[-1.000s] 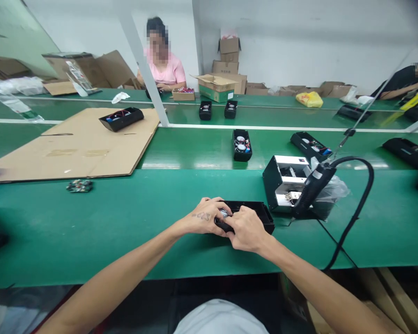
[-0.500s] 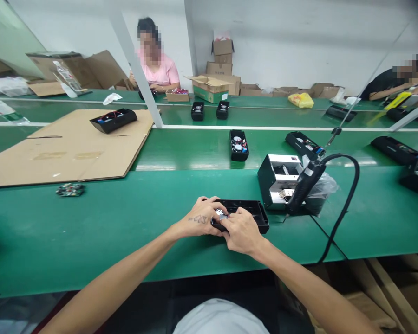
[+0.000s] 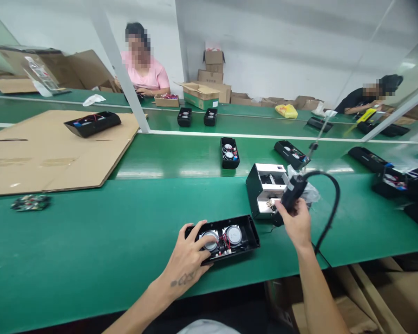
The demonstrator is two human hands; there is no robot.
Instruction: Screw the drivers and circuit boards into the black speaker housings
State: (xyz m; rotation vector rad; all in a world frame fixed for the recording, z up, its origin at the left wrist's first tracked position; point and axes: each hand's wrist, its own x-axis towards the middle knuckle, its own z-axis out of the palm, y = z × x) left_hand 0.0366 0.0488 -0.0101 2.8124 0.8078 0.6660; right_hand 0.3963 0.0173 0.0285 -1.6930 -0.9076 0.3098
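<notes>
A black speaker housing (image 3: 248,234) lies open side up on the green bench in front of me. Two round speakers (image 3: 233,235) with red wires show inside it. My left hand (image 3: 192,248) grips the housing's left end, thumb at the near side and fingers reaching over the left speaker. To the right, my right hand (image 3: 297,222) is wrapped around a black electric screwdriver (image 3: 291,195), which hangs on a cord and trails a thick black cable. The screwdriver's tip points down, beside the screw feeder (image 3: 270,174) and apart from the housing.
Further speaker housings (image 3: 229,153) stand on the green surface beyond the bench. A cardboard sheet (image 3: 55,153) with another housing lies at left, near a bundle of circuit boards (image 3: 30,202). Two people sit across, behind a white frame post (image 3: 120,69).
My right hand has left the housing and taken hold of the screwdriver. The housing now shows both speakers, with my left hand still at its left end. The view has shifted right.
</notes>
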